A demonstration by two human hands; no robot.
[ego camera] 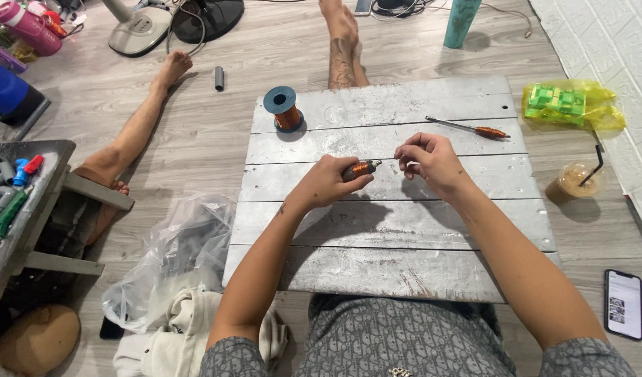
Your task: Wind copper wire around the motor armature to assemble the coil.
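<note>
My left hand (326, 183) is closed around a small copper-wound coil piece (361, 169) with a metal tip, held just above the grey wooden board (377, 230). My right hand (426, 159) sits close to its right, fingers pinched together at the coil's tip, apparently on a thin wire that is too fine to see clearly. A spool of copper wire (285, 109) with a dark teal flange stands at the board's far left corner. A thin tool with a copper-coloured handle (469, 128) lies on the board beyond my right hand.
A phone (623, 304) lies on the floor at right, near a plastic cup with a straw (578, 179) and a yellow bag with green parts (564, 105). Clear plastic bag (174, 258) and cloth lie left. Another person's legs (136, 132) stretch across the floor.
</note>
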